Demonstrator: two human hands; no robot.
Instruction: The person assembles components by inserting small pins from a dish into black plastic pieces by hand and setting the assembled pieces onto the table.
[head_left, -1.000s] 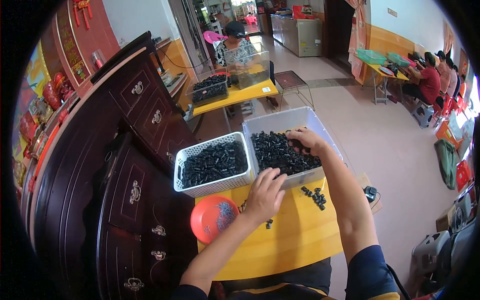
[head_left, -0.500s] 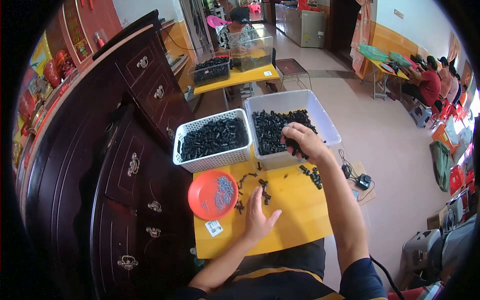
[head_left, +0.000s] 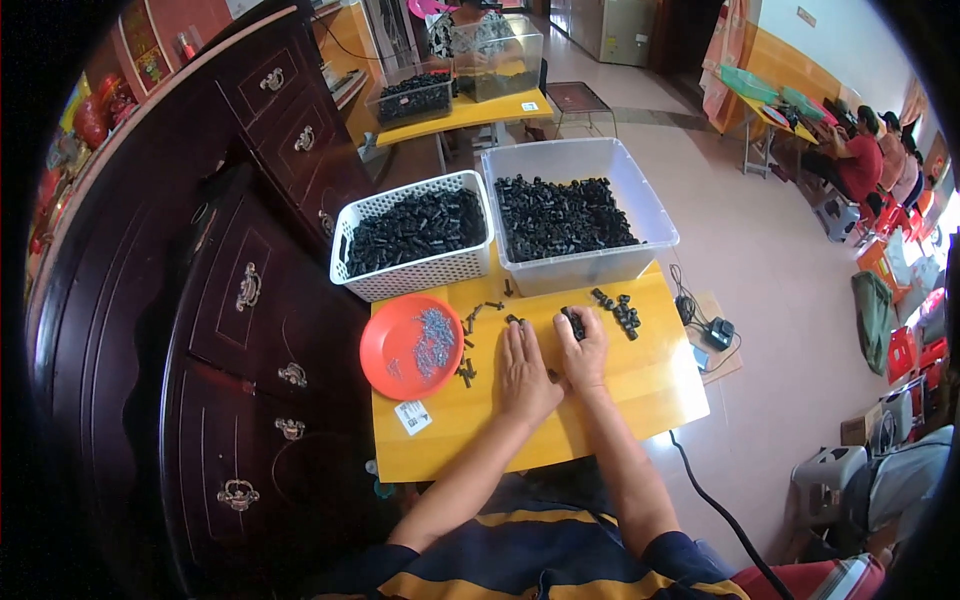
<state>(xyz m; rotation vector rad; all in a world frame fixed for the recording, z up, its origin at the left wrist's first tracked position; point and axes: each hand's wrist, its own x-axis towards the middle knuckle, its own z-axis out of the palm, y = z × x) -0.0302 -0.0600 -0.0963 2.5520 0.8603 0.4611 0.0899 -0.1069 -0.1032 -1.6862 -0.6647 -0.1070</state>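
My right hand (head_left: pixel 586 352) is down on the yellow table (head_left: pixel 630 410), its fingers curled round several small black plastic parts (head_left: pixel 573 323). Beside it lies my left hand (head_left: pixel 528 378), fingers stretched out flat over more black parts, which it partly hides. Left of that hand, slim black pieces (head_left: pixel 468 372) are scattered near a red plate (head_left: pixel 385 318) holding small silver screws or pins (head_left: pixel 435 342). A cluster of short black parts (head_left: pixel 622 316) sits to the right of my right hand.
Behind my hands stand a white perforated basket (head_left: pixel 425 279) and a clear plastic bin (head_left: pixel 585 272), both full of black parts. A dark drawer cabinet (head_left: pixel 270 220) borders the left side. Cables with a black adapter (head_left: pixel 718 333) lie at right. Other people sit at farther tables.
My right hand has come down from over the clear bin to the table with black parts in it. My left hand has moved slightly farther away and now lies flat on the parts there.
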